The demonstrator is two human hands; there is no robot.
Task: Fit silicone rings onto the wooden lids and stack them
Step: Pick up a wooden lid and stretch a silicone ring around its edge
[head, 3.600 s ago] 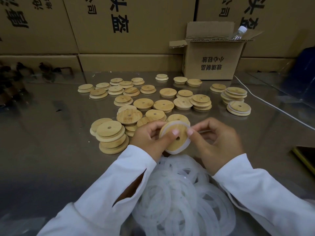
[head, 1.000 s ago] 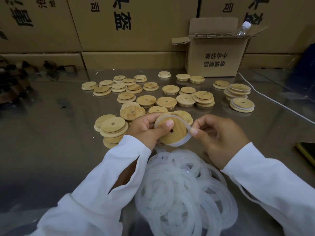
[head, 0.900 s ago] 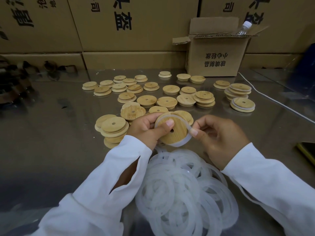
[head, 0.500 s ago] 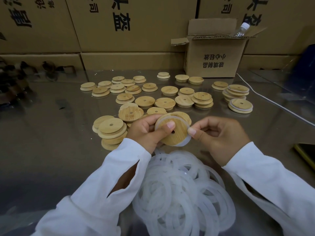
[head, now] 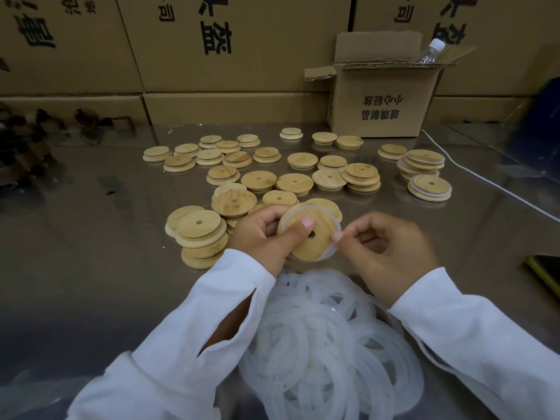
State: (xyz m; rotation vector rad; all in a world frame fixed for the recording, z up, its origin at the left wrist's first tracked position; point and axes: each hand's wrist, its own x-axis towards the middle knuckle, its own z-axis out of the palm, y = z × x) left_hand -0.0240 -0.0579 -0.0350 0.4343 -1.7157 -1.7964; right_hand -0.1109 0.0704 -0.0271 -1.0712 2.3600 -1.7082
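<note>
Ring pile [head: 327,344]: translucent white flat loops, tangled; lower edge cut off, sides hidden under sleeves.
Left hand [head: 260,237]: curled round held lid [head: 312,234], thumb pressed beside centre hole.
Right hand [head: 385,250]: slightly blurred; thumb and forefinger pinching silicone ring [head: 330,253] at lid's right edge.
Held lid: round bamboo disc, tilted, between both hands above ring pile; ring seating on far rim unclear.
Bare stack [head: 200,237]: left, grained wood.
Ringed stacks [head: 428,187]: far right.
Open carton [head: 385,98]: contents hidden except bottle [head: 430,51].
</note>
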